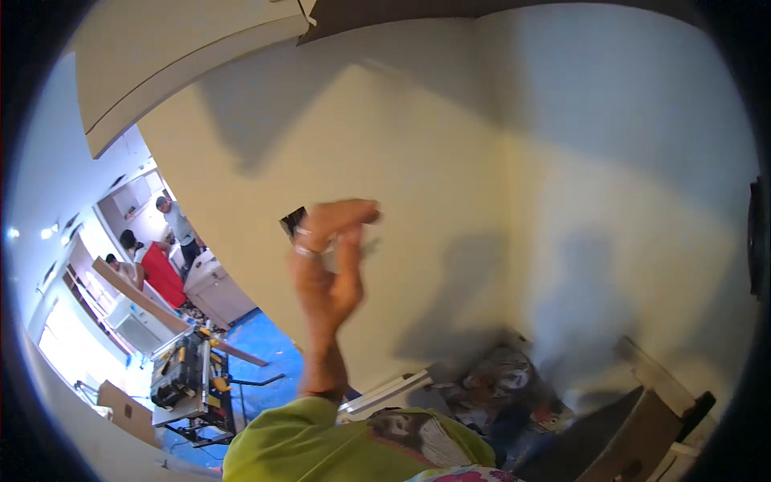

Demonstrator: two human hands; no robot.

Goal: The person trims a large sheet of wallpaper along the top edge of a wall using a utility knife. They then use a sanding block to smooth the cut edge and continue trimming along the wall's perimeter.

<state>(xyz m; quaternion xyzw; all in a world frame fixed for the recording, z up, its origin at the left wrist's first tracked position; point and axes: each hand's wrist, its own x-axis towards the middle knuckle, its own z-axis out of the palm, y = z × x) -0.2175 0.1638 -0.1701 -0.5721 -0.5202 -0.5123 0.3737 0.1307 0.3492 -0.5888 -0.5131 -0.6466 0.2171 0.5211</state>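
hand (318, 273) (my left, blurred) stands just right of wall opening (291, 224); i cannot tell if fingers (341, 214) meet thumb (348, 261).

Yellow-green shirt (293, 440), printed front

A dim, yellowish wall (418, 161) carries large soft shadows (590, 281); a window (68, 333) glares white at far left. My raised hand (318, 279) is blurred (slightly smeared); edges curve into black corners.
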